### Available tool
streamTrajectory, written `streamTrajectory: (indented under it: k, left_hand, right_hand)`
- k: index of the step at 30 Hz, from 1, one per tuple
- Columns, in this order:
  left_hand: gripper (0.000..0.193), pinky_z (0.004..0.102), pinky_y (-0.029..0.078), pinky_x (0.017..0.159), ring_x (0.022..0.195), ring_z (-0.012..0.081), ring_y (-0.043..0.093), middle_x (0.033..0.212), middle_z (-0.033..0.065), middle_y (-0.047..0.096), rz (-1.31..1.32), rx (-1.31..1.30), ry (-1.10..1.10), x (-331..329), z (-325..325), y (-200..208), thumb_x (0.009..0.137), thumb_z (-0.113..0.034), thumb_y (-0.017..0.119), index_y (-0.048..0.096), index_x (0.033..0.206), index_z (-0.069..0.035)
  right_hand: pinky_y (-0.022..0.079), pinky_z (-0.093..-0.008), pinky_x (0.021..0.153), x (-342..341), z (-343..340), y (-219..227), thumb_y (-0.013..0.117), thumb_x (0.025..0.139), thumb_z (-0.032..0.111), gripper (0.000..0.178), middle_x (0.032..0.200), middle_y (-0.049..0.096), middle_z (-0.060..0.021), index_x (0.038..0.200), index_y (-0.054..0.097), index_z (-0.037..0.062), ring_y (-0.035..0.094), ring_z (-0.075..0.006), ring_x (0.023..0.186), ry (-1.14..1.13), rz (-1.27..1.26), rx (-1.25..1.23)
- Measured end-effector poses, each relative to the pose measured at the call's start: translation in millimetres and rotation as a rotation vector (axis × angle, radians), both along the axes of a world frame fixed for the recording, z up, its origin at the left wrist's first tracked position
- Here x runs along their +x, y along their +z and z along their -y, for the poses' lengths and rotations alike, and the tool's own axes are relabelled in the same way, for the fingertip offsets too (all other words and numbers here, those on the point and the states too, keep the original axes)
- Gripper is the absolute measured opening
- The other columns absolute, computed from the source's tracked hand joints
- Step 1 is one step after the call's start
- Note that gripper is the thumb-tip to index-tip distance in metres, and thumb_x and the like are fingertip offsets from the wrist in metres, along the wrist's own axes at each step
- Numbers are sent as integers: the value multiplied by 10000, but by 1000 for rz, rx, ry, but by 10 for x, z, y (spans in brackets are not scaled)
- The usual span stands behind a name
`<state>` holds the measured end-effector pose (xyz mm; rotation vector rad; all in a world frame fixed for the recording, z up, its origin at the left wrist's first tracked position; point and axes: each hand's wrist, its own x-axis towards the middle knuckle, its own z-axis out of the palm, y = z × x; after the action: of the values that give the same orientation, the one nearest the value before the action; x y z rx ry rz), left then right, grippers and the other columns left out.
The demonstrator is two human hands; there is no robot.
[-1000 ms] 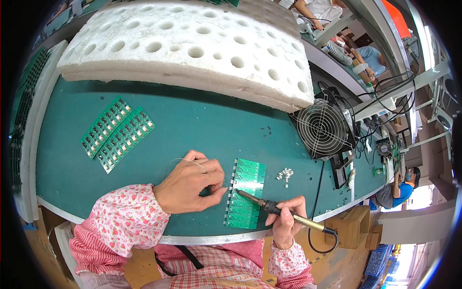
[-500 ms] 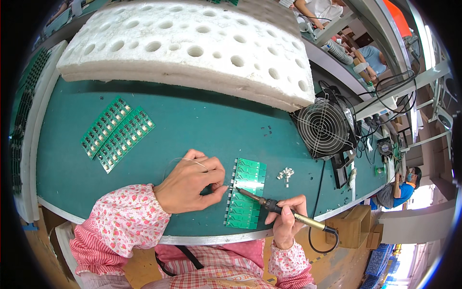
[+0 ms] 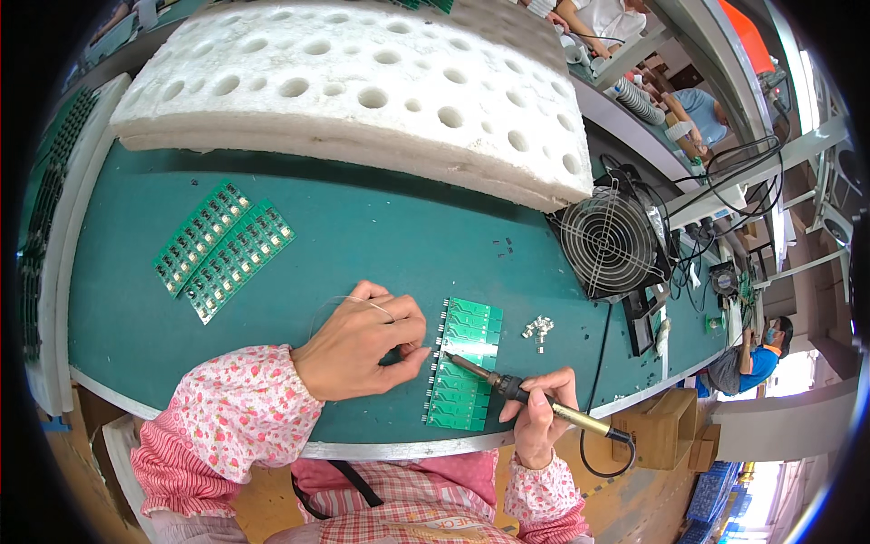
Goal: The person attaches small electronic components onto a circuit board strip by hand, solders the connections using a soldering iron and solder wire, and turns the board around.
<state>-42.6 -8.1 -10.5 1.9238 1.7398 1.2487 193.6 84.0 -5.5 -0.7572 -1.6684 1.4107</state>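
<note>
In my right hand (image 3: 542,408) is a soldering iron (image 3: 507,386) with a dark grip and a brass-coloured rear. Its tip rests at the left part of a green circuit board panel (image 3: 464,390), which lies flat near the table's front edge. Along the panel's left edge runs a row of small pins. My left hand (image 3: 367,340) is closed beside that edge, thumb and forefinger pinched close to the iron's tip. A thin wire (image 3: 349,299), which looks like solder, loops over the back of this hand; its end at the fingertips is too small to make out.
Two panels with mounted parts (image 3: 222,249) lie on the green mat at left. A white foam block (image 3: 362,100) with holes spans the back. Small white connectors (image 3: 541,328) sit right of the panel, near a fan (image 3: 609,238). Other people (image 3: 757,358) work farther off.
Both hands and the iron stay almost where they were. The whole view has shifted very slightly.
</note>
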Motion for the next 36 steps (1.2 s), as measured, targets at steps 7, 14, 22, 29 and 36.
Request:
streamTrajectory:
  k: [7,14,22,29,36]
  left_hand:
    - [146,325,386,780,640,148,551,726,-21,564,-9,-8,-30,-2,19,17,723,-65,702,559,710,-89]
    - [165,339,378,772,633,179,519,697,6,523,9,2,-74,-21,8,12,741,-83,677,519,691,-87]
    - [155,325,390,805,639,145,537,737,-18,565,-18,-39,-110,0,25,15,720,-66,688,538,686,-92]
    - [146,325,385,806,659,134,538,738,-23,560,-25,-57,-107,2,33,12,727,-74,687,545,701,-96]
    - [139,320,361,795,636,139,520,762,-29,550,-30,-29,-111,29,11,-1,738,-84,693,555,735,-100]
  right_hand:
    - [430,-230,441,33,39,15,517,893,191,213,663,541,-88,888,458,-14,532,-115,465,-53,-22,9]
    - [399,-238,370,-10,151,67,489,875,217,224,599,453,-69,861,416,6,431,-131,354,-151,-42,-36]
    - [448,-248,443,142,184,-40,500,901,189,196,784,544,-102,933,429,9,524,-127,473,-46,-86,-126]
    - [450,-243,454,149,176,-48,491,907,171,174,793,557,-107,934,430,10,537,-127,486,-24,-39,-135]
    - [456,-242,461,127,162,-15,483,911,162,170,739,550,-99,928,429,2,542,-129,487,19,-26,-117]
